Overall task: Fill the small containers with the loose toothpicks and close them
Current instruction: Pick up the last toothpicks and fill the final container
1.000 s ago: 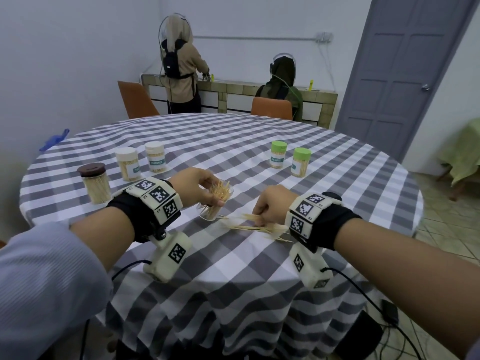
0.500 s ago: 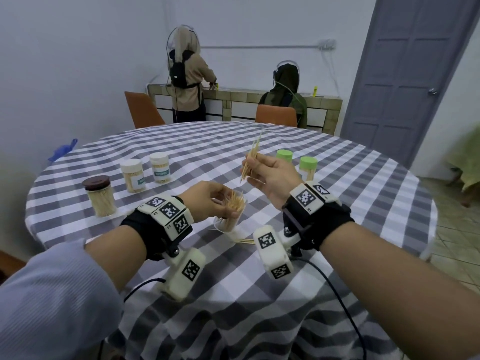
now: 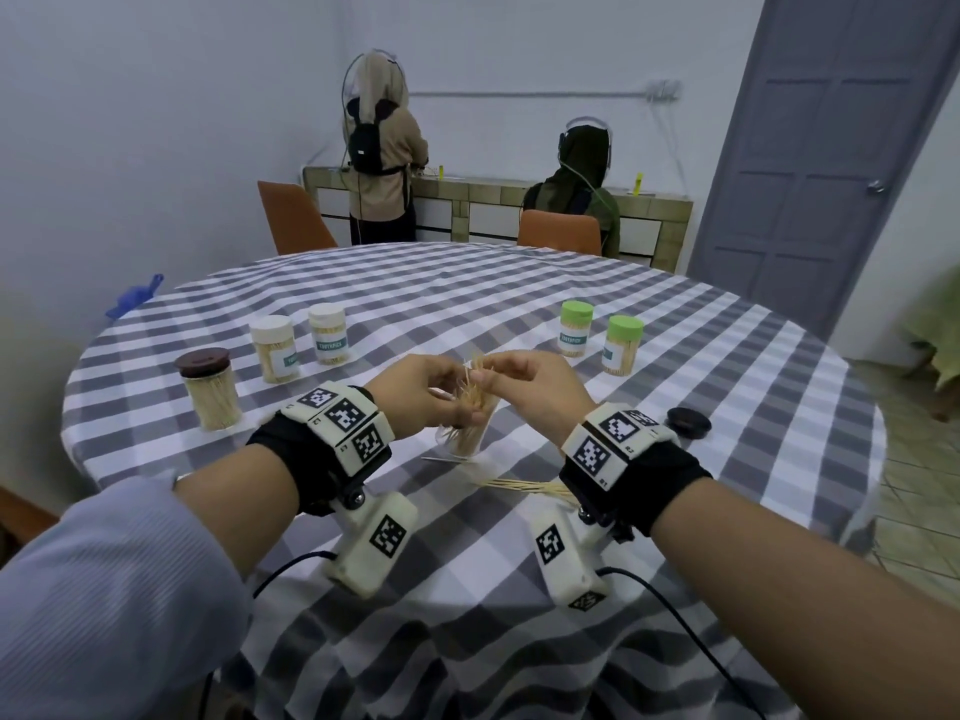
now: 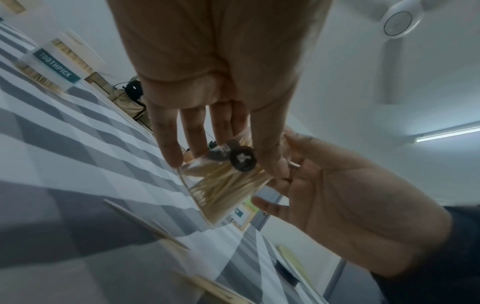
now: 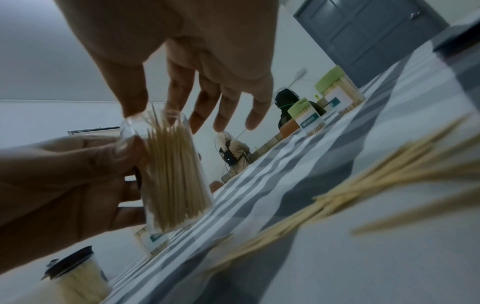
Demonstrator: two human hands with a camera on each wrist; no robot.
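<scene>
Right hand (image 3: 524, 387): thumb and forefinger tips meet over the mouth of the open jar (image 5: 171, 172), the other fingers (image 5: 226, 111) spread loose above it. Whether any picks are pinched between the tips I cannot tell; a few tips stick up past the rim just under them.

Left hand (image 3: 415, 394): thumb and fingers curled round the jar wall, holding it tilted, base toward the cloth (image 3: 467, 283). Jar is clear, no lid, well packed with picks.

Below and near the right wrist: loose picks (image 3: 524, 488) in a fan on the cloth, one stray pick (image 3: 441, 459) just short of the jar base. Brown lid (image 3: 688, 422) lies outboard of the right wrist.

Further out: brown-lidded jar (image 3: 210, 389) and two white-lidded jars (image 3: 301, 345) beyond the left hand, two green-lidded jars (image 3: 600, 337) beyond the right, all capped.

Judgement: step in hand is feeding picks into the open jar. To do it well, keep the picks parallel to those inside, tap the protruding ones flush before capping, and keep the left grip low on the wall so the mouth stays free. Risk: crossed picks jam the rim and block the lid.
</scene>
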